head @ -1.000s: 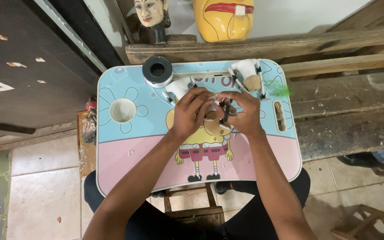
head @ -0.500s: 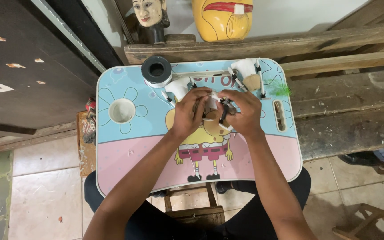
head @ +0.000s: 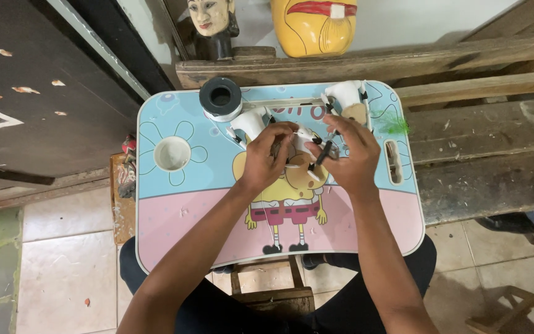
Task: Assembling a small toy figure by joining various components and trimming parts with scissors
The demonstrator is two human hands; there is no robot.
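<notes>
Wooden planks (head: 495, 148) and a beam (head: 366, 65) run behind and to the right of the work area; pale floor tiles (head: 63, 266) lie at lower left. A dark door panel (head: 38, 93) fills the upper left.

Across the person's lap sits a lap tray (head: 180, 229), blue above and pink below, printed with a cartoon figure. Its round cup recess (head: 172, 153) is on the left side and a slot handle (head: 393, 162) on the right.

On the beam stand a yellow mask (head: 314, 25) and a small carved head (head: 211, 25).

Both hands meet over the tray's upper middle. The left hand (head: 266, 162) has its fingers curled around a small white piece (head: 304, 137), gripping it from the left. The right hand (head: 352, 158) pinches a thin dark tool (head: 321, 154) between thumb and fingers, its tip resting against the white piece. The piece is held just above the tray surface, between the two hands.

A dark tape roll (head: 220, 98) stands at the tray's top edge, left of centre. Two white figures lie nearby: one (head: 250, 122) just left of the left hand, the other (head: 347, 99) at the top right, close to the right hand. A green feather (head: 394, 124) lies at the tray's right edge.
</notes>
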